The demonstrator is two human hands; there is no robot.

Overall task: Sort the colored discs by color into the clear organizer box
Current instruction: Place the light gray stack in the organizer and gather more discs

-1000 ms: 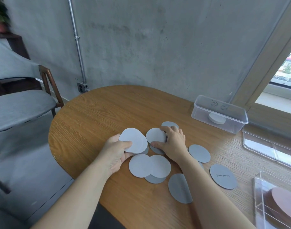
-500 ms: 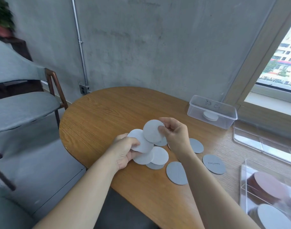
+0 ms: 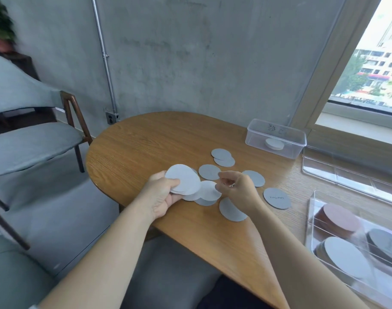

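Rounded wooden tabletop (image 3: 146,148) against a bare concrete wall (image 3: 201,63). The left hand (image 3: 165,197) grips a stack of pale grey card discs (image 3: 183,178); the right hand (image 3: 239,188) hovers beside it, loosely curled, empty. The clear plastic organizer box (image 3: 311,217) sits at the right edge, discs inside.

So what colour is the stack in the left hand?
The stack of discs is pale grey, almost white; head view shows it.

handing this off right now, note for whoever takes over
Left hand grips a stack of pale grey round discs.
Right hand is empty, fingers loosely curled.
Darker grey round discs lie loose on the wooden table.
Done: the clear plastic organizer box at right already holds a pink-brown pile and grey piles.
Left: box the held stack and the loose discs by colour.
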